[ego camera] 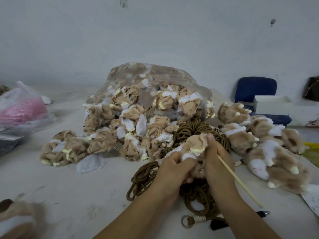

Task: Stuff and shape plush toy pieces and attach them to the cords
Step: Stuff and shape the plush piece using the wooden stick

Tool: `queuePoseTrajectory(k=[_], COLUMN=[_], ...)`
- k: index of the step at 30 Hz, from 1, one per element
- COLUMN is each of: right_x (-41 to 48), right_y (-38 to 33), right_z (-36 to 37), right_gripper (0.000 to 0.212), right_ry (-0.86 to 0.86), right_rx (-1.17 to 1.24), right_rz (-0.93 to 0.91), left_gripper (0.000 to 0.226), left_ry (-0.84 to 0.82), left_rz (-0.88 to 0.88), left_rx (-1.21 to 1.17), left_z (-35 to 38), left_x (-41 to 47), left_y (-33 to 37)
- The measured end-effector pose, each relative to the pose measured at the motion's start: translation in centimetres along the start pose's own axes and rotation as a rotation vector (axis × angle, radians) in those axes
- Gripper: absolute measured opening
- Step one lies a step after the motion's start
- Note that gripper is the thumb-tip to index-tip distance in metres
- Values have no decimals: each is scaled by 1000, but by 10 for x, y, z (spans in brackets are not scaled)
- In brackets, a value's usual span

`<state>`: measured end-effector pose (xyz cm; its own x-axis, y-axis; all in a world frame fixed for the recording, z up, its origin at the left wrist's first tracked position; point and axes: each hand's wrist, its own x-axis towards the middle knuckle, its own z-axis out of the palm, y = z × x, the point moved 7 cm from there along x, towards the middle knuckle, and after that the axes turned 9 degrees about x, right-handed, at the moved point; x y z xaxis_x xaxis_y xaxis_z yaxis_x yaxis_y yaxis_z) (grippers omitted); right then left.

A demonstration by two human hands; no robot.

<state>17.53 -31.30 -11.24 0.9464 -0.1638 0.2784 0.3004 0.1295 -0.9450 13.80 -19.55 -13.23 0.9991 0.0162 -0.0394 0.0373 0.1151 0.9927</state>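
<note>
The left hand (174, 167) is curling its fingers round the lower, white-trimmed edge of a tan plush piece (195, 141). The right hand (218, 161) is pinching the same piece from the opposite side, with its thumb pressing up near the top. So both hands are closing on 1 piece, which is sitting directly between them and a little beyond the knuckles, raised just above the brown cords (189, 128).

The right hand is also holding a thin wooden stick (240, 181). Its long axis is slanting from that hand's palm back toward the person and out to the right, so the far tip is lying close to the piece. Whether that tip is inside the fabric cannot be told, as the fingers are hiding it. My reading is that the piece is being turned or stuffed. The right hand, being nearer the stick, would be the 1 to drive it forward and leftward into the piece while the left steadies it.

More cords are lying coiled under the wrists on the table (69, 187), with a metal ring (187, 221) at 1 end. To the right, finished paws (276, 152) are piling up. Beyond, a clear bag (155, 73) is spilling unworked pieces, and a pink bag (22, 109) is sitting far left.
</note>
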Motion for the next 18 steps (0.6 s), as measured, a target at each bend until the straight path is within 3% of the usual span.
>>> queuePoseTrajectory(k=[5, 9, 14, 18], right_x=[6, 8, 8, 7], right_y=[6, 12, 19, 22], right_z=[5, 6, 5, 6], right_gripper=[55, 51, 44, 39], right_ry=[-40, -43, -42, -107], right_rx=[11, 107, 176, 308], right_rz=[56, 146, 208, 301], left_gripper=[49, 44, 3, 25], left_ry=[-40, -61, -204, -369], left_rz=[-30, -107, -173, -215], left_rx=[-108, -245, -218, -134], left_z=[-2, -3, 3, 16], left_x=[2, 4, -4, -12], left_y=[1, -8, -6, -10])
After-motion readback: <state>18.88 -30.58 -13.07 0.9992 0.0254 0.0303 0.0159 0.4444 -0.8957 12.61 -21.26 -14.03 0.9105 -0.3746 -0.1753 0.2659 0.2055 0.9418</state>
